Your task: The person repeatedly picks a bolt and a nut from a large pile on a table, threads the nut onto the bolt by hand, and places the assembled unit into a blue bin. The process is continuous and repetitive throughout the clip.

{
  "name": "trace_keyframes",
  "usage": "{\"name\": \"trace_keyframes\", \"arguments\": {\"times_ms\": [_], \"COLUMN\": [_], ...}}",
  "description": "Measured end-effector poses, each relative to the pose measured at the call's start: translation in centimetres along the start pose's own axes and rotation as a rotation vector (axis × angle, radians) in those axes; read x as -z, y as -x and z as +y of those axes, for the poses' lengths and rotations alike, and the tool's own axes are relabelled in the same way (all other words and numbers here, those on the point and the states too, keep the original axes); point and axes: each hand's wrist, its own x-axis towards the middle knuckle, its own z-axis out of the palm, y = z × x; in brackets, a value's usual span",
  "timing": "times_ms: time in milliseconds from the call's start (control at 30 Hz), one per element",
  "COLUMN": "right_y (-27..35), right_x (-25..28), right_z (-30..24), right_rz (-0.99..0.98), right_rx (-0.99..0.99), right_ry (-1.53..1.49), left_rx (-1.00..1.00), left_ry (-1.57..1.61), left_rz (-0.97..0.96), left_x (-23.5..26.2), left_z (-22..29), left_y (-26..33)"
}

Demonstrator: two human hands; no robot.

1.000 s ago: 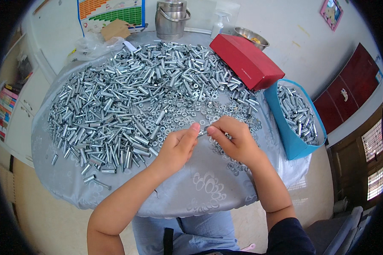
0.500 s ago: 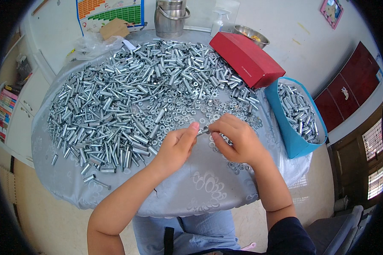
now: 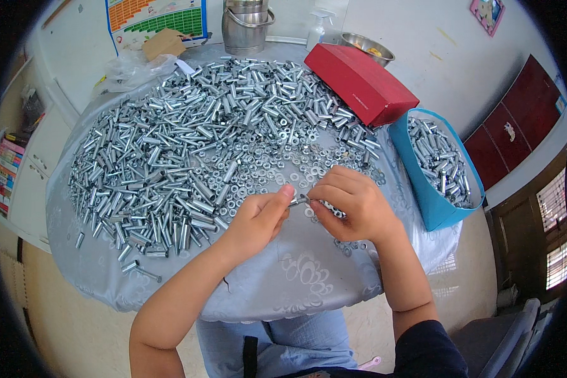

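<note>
My left hand [image 3: 260, 217] is closed around a small metal bolt [image 3: 297, 201], its thumb lying along the top. At the bolt's right end, the fingertips of my right hand [image 3: 351, 203] pinch together. Whether a nut or washer sits between those fingertips is too small to make out. Both hands hover over the near part of the table, just in front of a spread of loose washers and nuts [image 3: 277, 165]. To the left and behind lies a large heap of silvery bolts and metal sleeves [image 3: 164, 145].
A patterned grey tablecloth [image 3: 264, 283] covers the table. On the right stands a blue fabric bin [image 3: 438, 217] filled with metal parts, beside a red box [image 3: 365, 85]. Behind are a steel pail [image 3: 246, 31], a spray bottle [image 3: 317, 31], a metal bowl [image 3: 384, 58] and a plastic bag [image 3: 138, 72].
The right hand's fingers have shifted slightly at the bolt's end, while the left hand keeps its hold. The whole view has moved a little.
</note>
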Motion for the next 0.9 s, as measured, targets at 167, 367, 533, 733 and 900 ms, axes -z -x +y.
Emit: {"name": "trace_keyframes", "arguments": {"times_ms": [167,367,533,733,900], "right_y": [0.08,0.15,0.09,0.08,0.09], "right_x": [0.15,0.33,0.35,0.40,0.32], "right_z": [0.10,0.08,-0.12,-0.23,-0.51], "right_rz": [-0.009,0.017,0.037,0.004,-0.057], "right_rx": [0.005,0.020,0.013,0.022,0.049], "right_ry": [0.001,-0.018,0.005,-0.047,-0.080], "left_rx": [0.017,0.024,0.003,0.052,0.108], "left_ry": [-0.004,-0.004,-0.071,-0.070,-0.039], "left_rz": [-0.030,-0.031,-0.012,-0.052,-0.064], "left_x": [0.11,0.01,-0.14,0.27,0.04], "left_z": [-0.03,0.36,0.41,0.10,0.23], "left_y": [0.01,0.28,0.29,0.14,0.09]}}
